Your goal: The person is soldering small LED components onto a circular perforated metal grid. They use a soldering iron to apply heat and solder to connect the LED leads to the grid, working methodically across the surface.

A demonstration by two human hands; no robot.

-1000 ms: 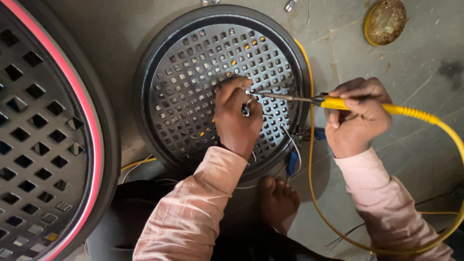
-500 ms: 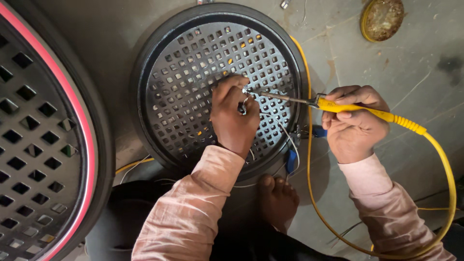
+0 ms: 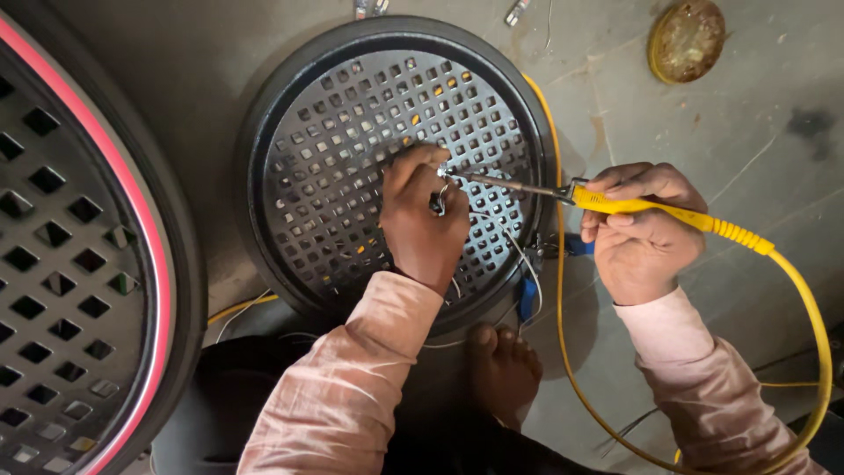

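A round black perforated speaker grille [image 3: 352, 132] lies flat on the grey floor in front of me. My left hand [image 3: 422, 224] rests on its middle and pinches a thin wire or solder strand near a small metal ring. My right hand [image 3: 642, 233] grips a yellow-handled soldering iron [image 3: 633, 204], whose metal tip reaches left to the spot at my left fingertips. The iron's yellow cord [image 3: 813, 325] loops off to the right and down. Thin white wires trail from the grille toward me.
A larger black grille with a pink rim [image 3: 97, 264] fills the left edge. A round brass-coloured tin lid [image 3: 687, 40] sits on the floor at the upper right. My bare foot [image 3: 503, 369] rests just below the grille. A blue part [image 3: 527, 295] lies by the rim.
Both hands stay at the same spot on the grille. The soldering iron tip has edged slightly closer to my left fingertips; the view shifted a little.
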